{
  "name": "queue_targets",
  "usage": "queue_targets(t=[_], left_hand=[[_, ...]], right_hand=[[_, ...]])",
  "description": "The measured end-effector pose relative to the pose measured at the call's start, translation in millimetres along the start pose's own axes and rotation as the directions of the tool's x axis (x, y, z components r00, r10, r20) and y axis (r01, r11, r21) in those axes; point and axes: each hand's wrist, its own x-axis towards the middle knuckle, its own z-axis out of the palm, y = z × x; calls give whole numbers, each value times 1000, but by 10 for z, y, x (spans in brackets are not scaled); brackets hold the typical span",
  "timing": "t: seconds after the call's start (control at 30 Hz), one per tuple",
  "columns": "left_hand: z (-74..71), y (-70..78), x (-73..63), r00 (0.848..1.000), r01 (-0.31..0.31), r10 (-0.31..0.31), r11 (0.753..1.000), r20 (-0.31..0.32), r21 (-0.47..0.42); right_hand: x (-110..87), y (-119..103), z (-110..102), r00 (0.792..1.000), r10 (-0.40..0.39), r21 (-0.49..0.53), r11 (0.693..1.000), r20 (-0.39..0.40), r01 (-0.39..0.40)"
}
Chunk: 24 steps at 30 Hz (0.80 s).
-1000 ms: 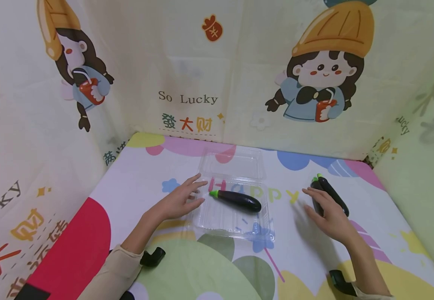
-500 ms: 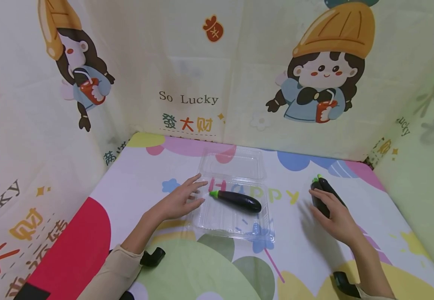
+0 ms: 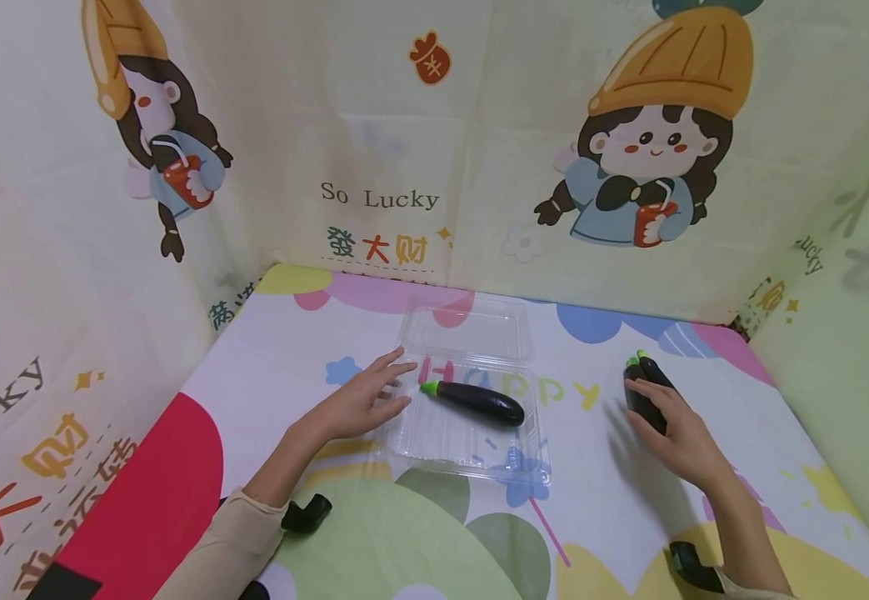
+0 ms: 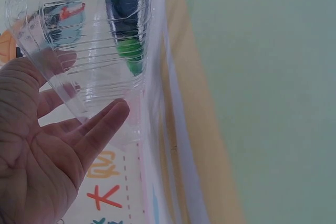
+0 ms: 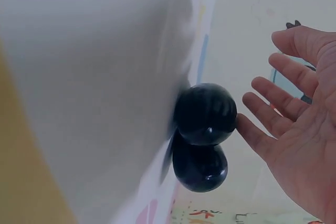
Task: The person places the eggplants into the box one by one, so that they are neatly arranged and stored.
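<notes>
A dark purple eggplant (image 3: pixel 479 402) with a green stem lies in the open clear plastic container (image 3: pixel 441 450), the stem pointing left. My left hand (image 3: pixel 362 404) is at the container's left side, fingers spread and gently bent; the left wrist view shows a fingertip (image 4: pixel 119 109) by the clear wall, contact uncertain. To the right, two more eggplants lie side by side on the table, a nearer one (image 3: pixel 642 404) and another (image 3: pixel 657 372) partly covered by my right hand (image 3: pixel 681 433). That hand hovers over them with its fingers spread; the right wrist view shows their rounded ends (image 5: pixel 206 114) beside the fingers.
The container's lid (image 3: pixel 467 329) is folded back, away from me. A patterned cloth (image 3: pixel 569 467) covers the table. Printed fabric walls (image 3: pixel 494 167) stand at the back and on both sides. Black curved pieces (image 3: pixel 307 514) sit at both wrists.
My right hand has moved slightly right and over the pair of eggplants, covering more of the farther one. The left hand and the container have stayed in place.
</notes>
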Motion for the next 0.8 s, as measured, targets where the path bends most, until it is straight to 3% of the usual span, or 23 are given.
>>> queue_targets(t=[0.8], left_hand=[[-26,21,5,1000,12,-12,1000,11,15]], right_hand=[[14,117,-45,991,128,-13,992,49,-128]])
